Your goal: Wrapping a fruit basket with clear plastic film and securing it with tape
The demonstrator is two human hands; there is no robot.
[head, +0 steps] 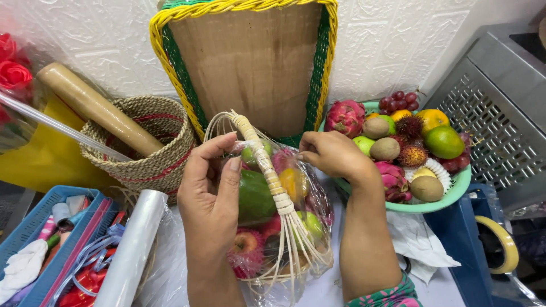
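My left hand is raised with fingers curled inward and thumb extended. My right hand is bent at the wrist, its fingertips pinched together.

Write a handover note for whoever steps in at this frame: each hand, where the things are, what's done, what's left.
Left hand: fingers pinch the clear wrap at the left side of the rattan basket's handle.
Right hand: pinches the wrap at the right of the handle.
Fruit basket: on the table, filled, film drawn up around the fruit.
Nearby: film roll at left, green fruit tray at right.
Done: basket filled, film drawn up.
Left: wrap looks not yet closed at the top.
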